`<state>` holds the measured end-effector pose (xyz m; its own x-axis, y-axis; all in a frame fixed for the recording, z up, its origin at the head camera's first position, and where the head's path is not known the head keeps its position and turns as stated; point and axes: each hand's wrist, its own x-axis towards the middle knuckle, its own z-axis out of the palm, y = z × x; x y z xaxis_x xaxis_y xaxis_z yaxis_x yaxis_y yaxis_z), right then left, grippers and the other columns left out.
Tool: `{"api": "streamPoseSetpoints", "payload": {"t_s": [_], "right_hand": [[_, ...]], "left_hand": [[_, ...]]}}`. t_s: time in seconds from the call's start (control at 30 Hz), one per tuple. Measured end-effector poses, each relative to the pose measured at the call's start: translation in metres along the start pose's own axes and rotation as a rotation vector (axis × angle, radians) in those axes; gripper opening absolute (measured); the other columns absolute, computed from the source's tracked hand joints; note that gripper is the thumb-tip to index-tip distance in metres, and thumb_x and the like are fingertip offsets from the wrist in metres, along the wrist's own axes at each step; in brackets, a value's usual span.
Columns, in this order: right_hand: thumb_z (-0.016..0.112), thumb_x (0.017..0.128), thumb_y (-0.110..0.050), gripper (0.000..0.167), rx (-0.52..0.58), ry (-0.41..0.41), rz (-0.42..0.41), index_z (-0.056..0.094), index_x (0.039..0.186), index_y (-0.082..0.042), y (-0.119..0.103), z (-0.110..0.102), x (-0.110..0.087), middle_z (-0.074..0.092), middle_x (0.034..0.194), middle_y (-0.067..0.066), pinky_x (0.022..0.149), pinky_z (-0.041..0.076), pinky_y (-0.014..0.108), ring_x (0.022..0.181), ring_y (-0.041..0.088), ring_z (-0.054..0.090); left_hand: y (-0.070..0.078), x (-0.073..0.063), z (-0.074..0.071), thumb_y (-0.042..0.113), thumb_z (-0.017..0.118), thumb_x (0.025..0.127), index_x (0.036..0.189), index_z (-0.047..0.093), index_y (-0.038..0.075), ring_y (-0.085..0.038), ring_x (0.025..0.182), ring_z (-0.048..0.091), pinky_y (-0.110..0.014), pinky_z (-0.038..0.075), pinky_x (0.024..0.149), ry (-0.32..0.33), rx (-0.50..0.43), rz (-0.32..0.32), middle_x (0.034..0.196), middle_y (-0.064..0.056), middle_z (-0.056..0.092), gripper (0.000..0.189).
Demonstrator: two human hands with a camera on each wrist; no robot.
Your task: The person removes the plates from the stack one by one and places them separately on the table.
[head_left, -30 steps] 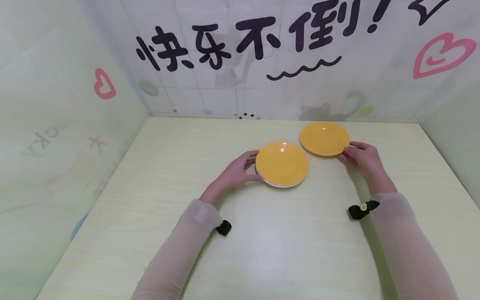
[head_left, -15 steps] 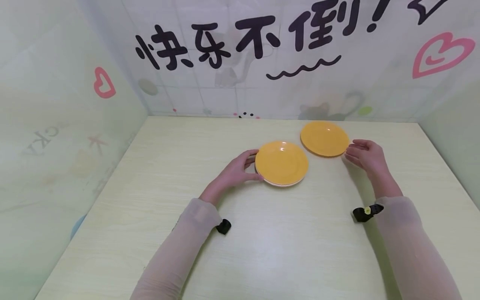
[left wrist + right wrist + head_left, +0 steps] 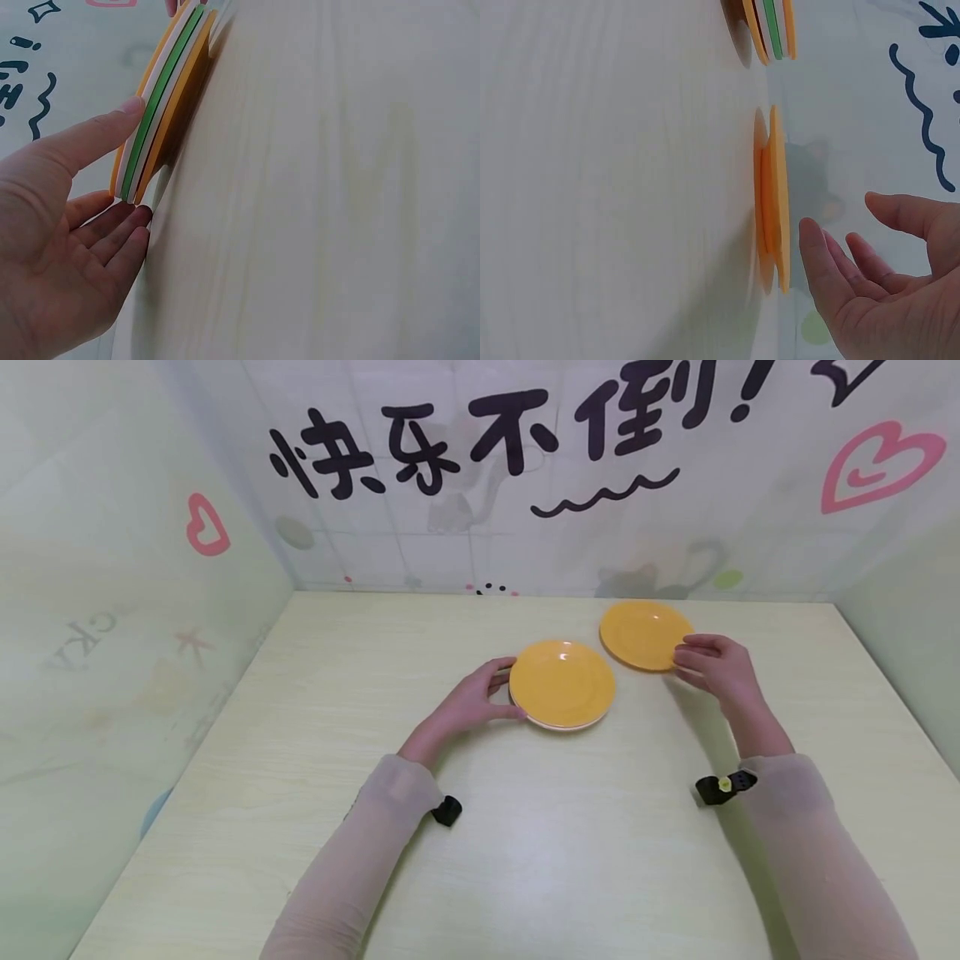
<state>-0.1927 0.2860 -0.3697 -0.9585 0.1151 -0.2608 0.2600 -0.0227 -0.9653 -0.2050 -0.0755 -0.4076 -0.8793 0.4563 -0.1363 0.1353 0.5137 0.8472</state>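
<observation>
A stack of plates [image 3: 562, 685] stands mid-table in the head view, its top plate yellow. From the side, the left wrist view shows orange, whitish and green rims in the stack [image 3: 159, 105]. My left hand [image 3: 470, 700] spans its left edge, thumb against the rims, fingertips at the stack's other side and low by its base. A single yellow plate [image 3: 645, 633] sits behind and to the right of the stack. My right hand [image 3: 716, 668] hovers at that plate's right rim. In the right wrist view, the right hand [image 3: 885, 277] has thumb and fingers apart, nothing between them.
A pale wood table [image 3: 562, 843] bears the plates. A printed backdrop wall [image 3: 450, 552] rises right behind the single plate, with side walls left and right. Both sleeves carry small black wrist cameras, the right camera [image 3: 716, 789] just above the table.
My right hand has let go of the single plate, drawn back right, then come over its rim again. The left hand and the stack have stayed put.
</observation>
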Motion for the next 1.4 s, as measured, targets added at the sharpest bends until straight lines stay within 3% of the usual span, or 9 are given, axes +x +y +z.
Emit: {"api": "streamPoseSetpoints", "payload": {"t_s": [0.23, 0.57, 0.93, 1.4], "right_hand": [[0.064, 0.096, -0.007, 0.026, -0.084, -0.017, -0.017, 0.052, 0.119, -0.008, 0.002, 0.013, -0.002, 0.064, 0.089, -0.015, 0.077, 0.061, 0.014, 0.082, -0.004, 0.065], [0.062, 0.099, -0.015, 0.052, -0.245, -0.027, 0.001, 0.041, 0.143, 0.003, 0.007, 0.029, -0.002, 0.057, 0.103, -0.012, 0.085, 0.06, 0.015, 0.088, -0.007, 0.062], [0.06, 0.099, -0.011, 0.053, -0.216, -0.092, -0.023, 0.039, 0.143, 0.009, 0.011, 0.041, -0.005, 0.061, 0.095, -0.015, 0.084, 0.061, 0.016, 0.086, -0.005, 0.065], [0.061, 0.099, -0.013, 0.052, -0.277, -0.159, -0.024, 0.042, 0.143, 0.01, 0.013, 0.056, -0.005, 0.06, 0.102, -0.008, 0.086, 0.061, 0.017, 0.086, -0.006, 0.064]], "left_hand": [[-0.002, 0.001, 0.0, 0.024, 0.084, 0.081, 0.155, 0.031, 0.011, -0.022, 0.146, 0.042, -0.034, 0.038, 0.122, -0.001, 0.003, 0.006, 0.161, -0.006, 0.035, 0.092], [-0.002, 0.002, 0.001, 0.025, 0.084, 0.081, 0.155, 0.031, 0.012, -0.021, 0.145, 0.043, -0.034, 0.039, 0.122, 0.002, 0.001, 0.005, 0.16, -0.004, 0.036, 0.092], [-0.002, 0.002, 0.001, 0.026, 0.084, 0.082, 0.155, 0.031, 0.013, -0.021, 0.145, 0.042, -0.035, 0.038, 0.122, -0.005, 0.001, 0.003, 0.16, -0.004, 0.036, 0.091], [-0.001, 0.001, -0.001, 0.025, 0.084, 0.082, 0.155, 0.031, 0.013, -0.022, 0.146, 0.042, -0.035, 0.038, 0.122, -0.009, -0.001, 0.005, 0.161, -0.004, 0.036, 0.091]]}}
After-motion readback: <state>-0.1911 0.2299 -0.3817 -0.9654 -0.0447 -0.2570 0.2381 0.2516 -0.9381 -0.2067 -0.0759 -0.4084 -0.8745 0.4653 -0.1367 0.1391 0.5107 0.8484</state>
